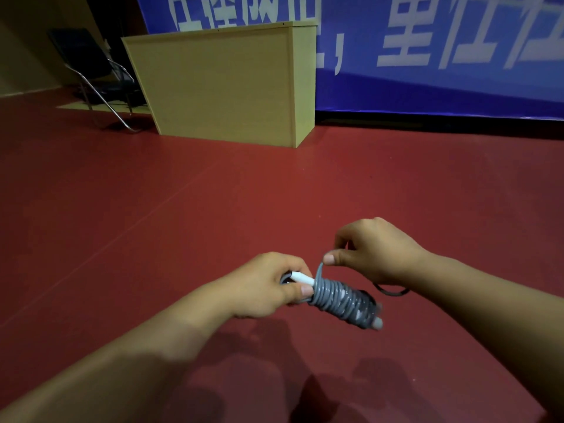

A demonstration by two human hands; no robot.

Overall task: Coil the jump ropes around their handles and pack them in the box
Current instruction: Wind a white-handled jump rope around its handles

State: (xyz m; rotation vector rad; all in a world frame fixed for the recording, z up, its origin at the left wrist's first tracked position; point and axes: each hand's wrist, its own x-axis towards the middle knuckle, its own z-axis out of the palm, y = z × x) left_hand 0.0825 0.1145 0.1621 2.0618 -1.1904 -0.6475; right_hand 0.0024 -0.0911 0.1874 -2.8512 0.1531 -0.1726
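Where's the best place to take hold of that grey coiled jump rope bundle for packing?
Take the grey coiled jump rope bundle around its wrapped middle, from above: the coils form a fat cylinder lying slantwise, and a grip there pins the loose turn the right hand pinches.

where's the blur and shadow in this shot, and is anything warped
Head view: motion blur smears the far end of the coiled jump rope; dark shadows of arms and hands fall on the red floor below; the wide angle bends the banner lettering; the corners are dim.
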